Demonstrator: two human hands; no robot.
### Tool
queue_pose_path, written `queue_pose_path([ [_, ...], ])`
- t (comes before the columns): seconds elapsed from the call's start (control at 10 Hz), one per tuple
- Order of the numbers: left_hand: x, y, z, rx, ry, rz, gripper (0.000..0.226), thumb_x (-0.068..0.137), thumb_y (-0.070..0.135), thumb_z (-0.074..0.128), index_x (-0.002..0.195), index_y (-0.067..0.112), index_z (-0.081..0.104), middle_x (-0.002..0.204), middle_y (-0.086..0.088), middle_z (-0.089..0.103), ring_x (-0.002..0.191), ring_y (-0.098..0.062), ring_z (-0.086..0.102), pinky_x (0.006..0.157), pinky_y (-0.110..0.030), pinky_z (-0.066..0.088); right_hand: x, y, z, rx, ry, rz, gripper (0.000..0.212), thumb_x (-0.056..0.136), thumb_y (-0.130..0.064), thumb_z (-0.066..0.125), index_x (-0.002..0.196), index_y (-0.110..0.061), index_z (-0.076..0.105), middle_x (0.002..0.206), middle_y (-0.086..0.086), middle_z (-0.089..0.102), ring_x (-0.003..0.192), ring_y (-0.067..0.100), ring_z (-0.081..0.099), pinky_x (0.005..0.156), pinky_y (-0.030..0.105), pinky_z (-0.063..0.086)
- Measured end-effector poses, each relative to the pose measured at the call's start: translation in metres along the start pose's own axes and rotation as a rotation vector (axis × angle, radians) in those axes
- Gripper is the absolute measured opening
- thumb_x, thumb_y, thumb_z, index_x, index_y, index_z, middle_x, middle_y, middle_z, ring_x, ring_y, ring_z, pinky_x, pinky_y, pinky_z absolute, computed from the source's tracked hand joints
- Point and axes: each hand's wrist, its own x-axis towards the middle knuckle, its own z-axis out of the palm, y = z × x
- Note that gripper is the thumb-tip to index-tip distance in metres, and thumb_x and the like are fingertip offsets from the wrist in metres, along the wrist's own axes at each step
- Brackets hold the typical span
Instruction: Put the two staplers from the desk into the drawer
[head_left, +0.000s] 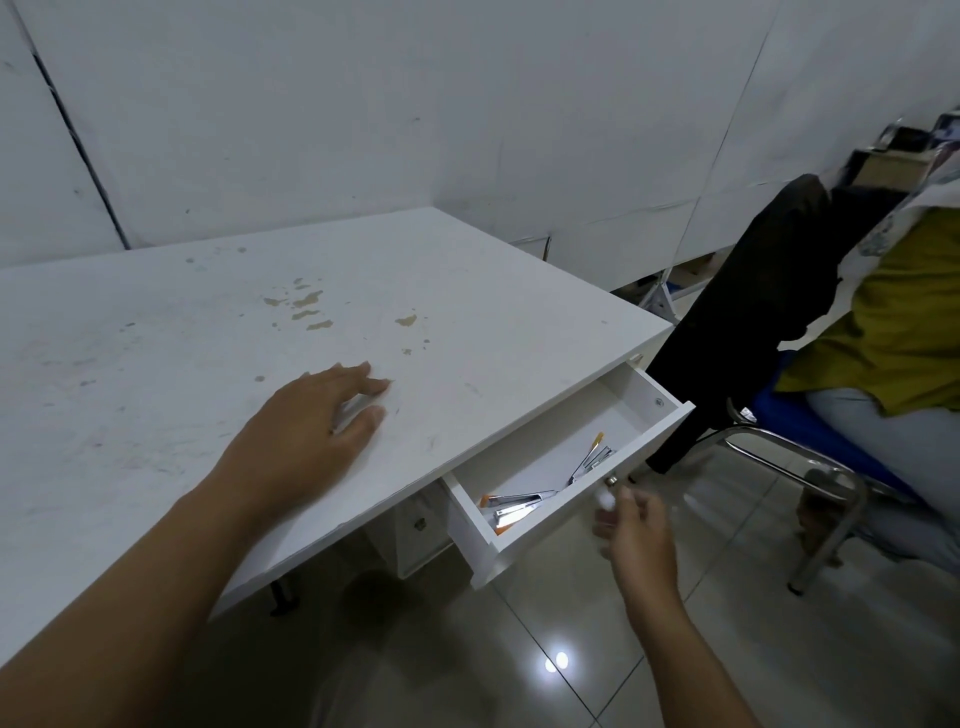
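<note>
With both staplers lying in the open drawer, I see my right hand just outside its front by the knob, fingers loosely curled and blurred, nearer than my left hand, spread flat on the desk.

I saw the drawer open from above, two staplers lying inside; between them bare floor remained. A chair crowded its right end, perhaps touching.
</note>
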Motion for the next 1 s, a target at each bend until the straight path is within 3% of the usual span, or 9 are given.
queue_pose_path([
  [0.1,-0.001,0.0,0.0,0.006,0.002,-0.004,0.041,0.099,0.048,0.048,0.139,0.04,0.054,0.156,0.013,0.045,0.146,-0.011,0.038,0.121,-0.042,0.025,0.001,0.003,0.005,0.246,-0.084,0.084,0.014,0.105,-0.018,0.05,0.1,-0.007,0.058,0.093,0.022,0.072,0.074,0.03,0.068,0.064,0.039,0.055],
  [0.2,0.0,0.0,-0.001,-0.012,-0.005,-0.006,0.042,0.098,0.05,0.047,0.138,0.04,0.055,0.155,0.013,0.046,0.146,-0.012,0.038,0.121,-0.045,0.027,0.002,0.001,0.008,0.296,-0.048,0.054,0.017,0.103,-0.015,0.055,0.099,0.001,0.059,0.087,0.024,0.07,0.068,0.03,0.067,0.066,0.041,0.057],
  [0.4,-0.001,0.001,-0.001,-0.005,0.003,-0.014,0.039,0.099,0.045,0.05,0.138,0.039,0.056,0.156,0.012,0.046,0.146,-0.012,0.038,0.121,-0.046,0.028,0.011,-0.007,0.014,0.281,-0.021,-0.076,0.02,0.102,-0.023,0.059,0.093,-0.006,0.062,0.077,0.016,0.071,0.069,0.031,0.07,0.069,0.044,0.059],
  [0.8,-0.002,0.007,-0.002,0.011,0.021,-0.019,0.04,0.098,0.046,0.052,0.137,0.038,0.058,0.154,0.014,0.048,0.145,-0.011,0.04,0.118,-0.039,0.027,0.034,-0.037,0.06,0.28,-0.154,-0.094,0.019,0.103,-0.023,0.056,0.095,-0.006,0.057,0.085,0.019,0.069,0.075,0.029,0.07,0.075,0.047,0.063],
  [0.9,-0.001,0.006,-0.003,0.01,0.029,-0.017,0.04,0.098,0.046,0.052,0.137,0.038,0.058,0.154,0.014,0.048,0.144,-0.01,0.041,0.118,-0.039,0.028,0.035,-0.046,0.06,0.272,-0.208,-0.064,0.018,0.103,-0.022,0.056,0.1,-0.005,0.058,0.096,0.025,0.07,0.081,0.03,0.072,0.072,0.039,0.062],
  [1.0,-0.001,0.005,-0.003,-0.004,0.052,-0.012,0.039,0.098,0.045,0.052,0.136,0.038,0.058,0.153,0.013,0.049,0.143,-0.009,0.041,0.118,-0.038,0.028,0.022,-0.047,0.055,0.155,-0.17,-0.08,0.023,0.1,-0.028,0.062,0.117,-0.013,0.057,0.106,0.013,0.071,0.089,0.023,0.072,0.067,0.032,0.059],
])
